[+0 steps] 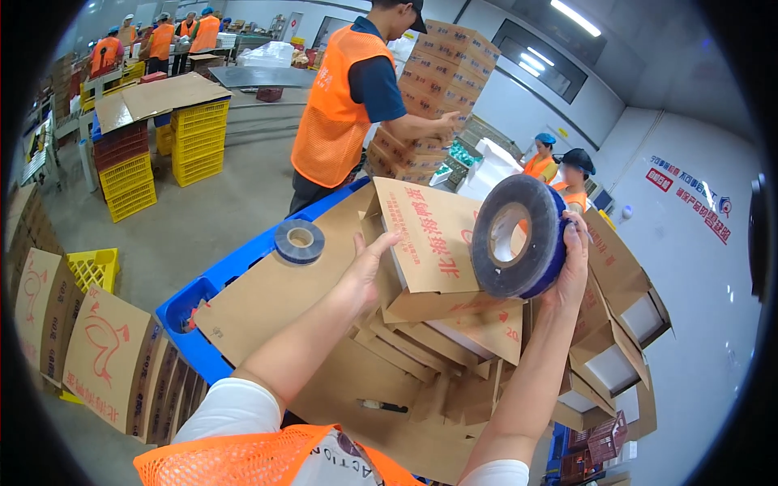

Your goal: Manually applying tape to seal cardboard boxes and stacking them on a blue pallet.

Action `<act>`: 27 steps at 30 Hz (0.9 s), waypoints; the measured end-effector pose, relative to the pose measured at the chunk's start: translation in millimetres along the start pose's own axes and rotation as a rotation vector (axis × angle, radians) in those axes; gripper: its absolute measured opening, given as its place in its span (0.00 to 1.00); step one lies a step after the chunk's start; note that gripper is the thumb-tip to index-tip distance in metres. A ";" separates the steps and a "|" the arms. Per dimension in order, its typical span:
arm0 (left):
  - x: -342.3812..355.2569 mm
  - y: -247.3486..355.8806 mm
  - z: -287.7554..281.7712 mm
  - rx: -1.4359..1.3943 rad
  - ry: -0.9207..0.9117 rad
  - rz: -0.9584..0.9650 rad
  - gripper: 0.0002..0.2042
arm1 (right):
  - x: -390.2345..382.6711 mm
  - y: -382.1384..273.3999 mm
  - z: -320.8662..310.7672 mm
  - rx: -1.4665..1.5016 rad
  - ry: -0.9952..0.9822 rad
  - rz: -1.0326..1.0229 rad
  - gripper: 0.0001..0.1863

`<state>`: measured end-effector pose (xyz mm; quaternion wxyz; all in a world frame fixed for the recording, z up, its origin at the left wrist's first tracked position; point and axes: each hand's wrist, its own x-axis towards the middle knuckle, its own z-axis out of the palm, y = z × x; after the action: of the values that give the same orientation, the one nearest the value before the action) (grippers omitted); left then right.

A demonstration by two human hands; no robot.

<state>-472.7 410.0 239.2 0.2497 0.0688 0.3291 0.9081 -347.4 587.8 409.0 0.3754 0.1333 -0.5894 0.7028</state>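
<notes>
My right hand [572, 257] grips a large roll of tape [531, 271] by its outer edge, with the hollow core facing left. The roll is raised at the right end of a brown cardboard carton [429, 243] with red print. At the carton's left side is my left hand [366, 266], its fingers apart and the fingertips close to the cardboard; whether they touch it I cannot tell. A smaller tape roll [298, 256] lies flat on the cardboard-covered table [251, 296] left of that hand. Nearer to me lies a utility knife [382, 405].
A blue rim [194, 340] edges the table. Open cartons [612, 356] crowd the right side, and flattened cartons [105, 356] stand at the left. Across the table a co-worker in an orange vest [336, 105] faces stacked cartons [446, 73]. Yellow crates [198, 142] stand far left.
</notes>
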 end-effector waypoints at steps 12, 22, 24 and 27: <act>3.6 20.3 5.7 -0.040 -0.152 -0.092 0.38 | -8.3 -7.6 -0.9 0.007 0.050 -0.059 0.09; 49.9 91.6 -59.3 0.062 -0.255 -0.198 0.29 | -9.0 -46.2 -62.3 -0.465 0.156 -0.312 0.08; 54.6 91.7 -57.8 0.093 -0.241 -0.209 0.28 | -1.0 -35.0 -84.5 -0.508 0.131 -0.269 0.08; 67.4 88.4 -70.6 0.057 -0.253 -0.225 0.28 | 7.0 -12.2 -102.7 -0.574 0.169 -0.232 0.10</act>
<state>-587.5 345.6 237.7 0.3873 0.1522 0.3264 0.8487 -317.7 686.1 394.6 0.5230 0.0296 -0.7111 0.4689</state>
